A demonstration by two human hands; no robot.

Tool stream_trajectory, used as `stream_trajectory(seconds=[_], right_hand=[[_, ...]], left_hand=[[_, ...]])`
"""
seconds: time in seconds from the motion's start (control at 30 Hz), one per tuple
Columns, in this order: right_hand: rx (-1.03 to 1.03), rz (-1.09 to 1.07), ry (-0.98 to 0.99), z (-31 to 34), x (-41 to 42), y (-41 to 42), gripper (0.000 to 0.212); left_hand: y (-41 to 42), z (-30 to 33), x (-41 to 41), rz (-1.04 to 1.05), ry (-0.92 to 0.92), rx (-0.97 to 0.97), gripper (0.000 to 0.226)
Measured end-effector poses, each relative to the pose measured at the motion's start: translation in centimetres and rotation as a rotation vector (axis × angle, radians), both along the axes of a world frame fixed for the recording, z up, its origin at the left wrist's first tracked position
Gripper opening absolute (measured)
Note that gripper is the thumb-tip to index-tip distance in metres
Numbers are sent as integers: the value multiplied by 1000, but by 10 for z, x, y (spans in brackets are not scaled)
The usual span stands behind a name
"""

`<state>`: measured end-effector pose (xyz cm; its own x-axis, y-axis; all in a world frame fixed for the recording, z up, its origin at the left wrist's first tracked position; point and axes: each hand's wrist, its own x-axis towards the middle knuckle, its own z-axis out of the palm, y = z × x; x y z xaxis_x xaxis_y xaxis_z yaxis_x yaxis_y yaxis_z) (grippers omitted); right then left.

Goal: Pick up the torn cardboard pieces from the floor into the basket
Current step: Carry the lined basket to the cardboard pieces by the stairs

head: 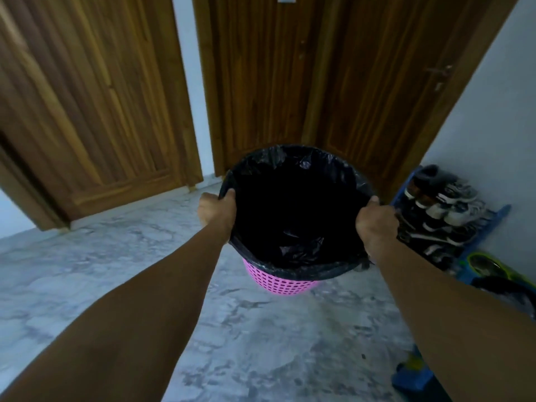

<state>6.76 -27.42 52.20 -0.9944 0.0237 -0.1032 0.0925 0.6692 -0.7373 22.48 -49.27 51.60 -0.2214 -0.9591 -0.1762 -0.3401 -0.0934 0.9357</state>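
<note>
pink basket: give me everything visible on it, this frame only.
The pink basket is round, apparently plastic, its wall a lattice of small rectangular holes. A glossy black bag liner fills it and folds over the rim, hiding most of the outside; only the lower near wall shows. It appears held above the grey marbled floor, mouth tilted toward the camera. The left hand grips the left rim, the right hand the right rim, both over the liner. The inside is too dark to see any contents.

Open marble floor is seen left of and below the basket; the right side is crowded by a shoe rack, possibly touching it.
</note>
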Motion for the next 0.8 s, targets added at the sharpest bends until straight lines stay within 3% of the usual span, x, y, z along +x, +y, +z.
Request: stream_trajectory(seconds=[0.03,0.17,0.5,0.63,0.8], right_hand=[[19,37,12,2,4,-9,51],[-36,119,39,4,32,-86,68],[-20,346,-33,5,87,-247,47],[-11,455,-44,3,97,-301,46],[-7,624,-33,7,114,-378,46]], left_hand=[[-7,1,7,10,13,-11,31],[-68,7,58,73,7,-62,38],[-182,5,161,310,-129,-45,26],[-208,5,187,369,-150,-32,2],[-254,-1,214,507,-98,-11,16]])
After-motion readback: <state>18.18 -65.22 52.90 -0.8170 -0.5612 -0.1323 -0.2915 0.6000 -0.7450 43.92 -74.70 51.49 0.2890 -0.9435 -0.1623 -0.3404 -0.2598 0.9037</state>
